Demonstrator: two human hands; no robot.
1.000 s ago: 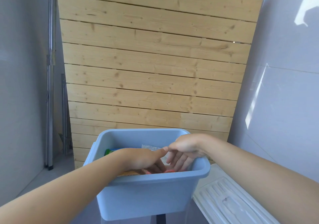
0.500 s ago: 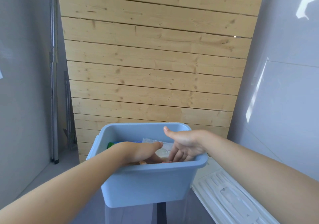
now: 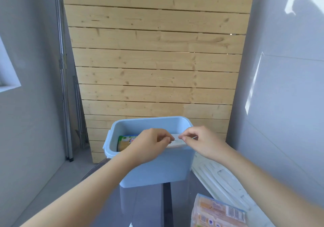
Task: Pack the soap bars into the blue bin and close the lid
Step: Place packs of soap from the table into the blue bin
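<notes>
I am in the packing step, with both my hands over the open top of the blue bin. My left hand and my right hand each pinch one end of a pale, flat white thing, stretched between them just above the near rim; it looks like a wrapped soap bar or a piece of its wrapper, and I cannot tell which. The fingers of both hands are curled in tight, thumb against forefinger, with nothing else in them. Down inside the bin, against the left wall and below my left hand, lies a yellow and green soap pack, apart from my fingers. Another soap pack, orange with a barcode, lies outside the bin on the dark table near me, well apart from either hand and below my right forearm. The white lid lies flat just beside the bin on its right, under my right wrist, so the bin is not yet closed. I judge the next move is to lower the white thing into the bin and let go, then reach back for the orange pack; the lid comes last and will need lining up with the rim.
</notes>
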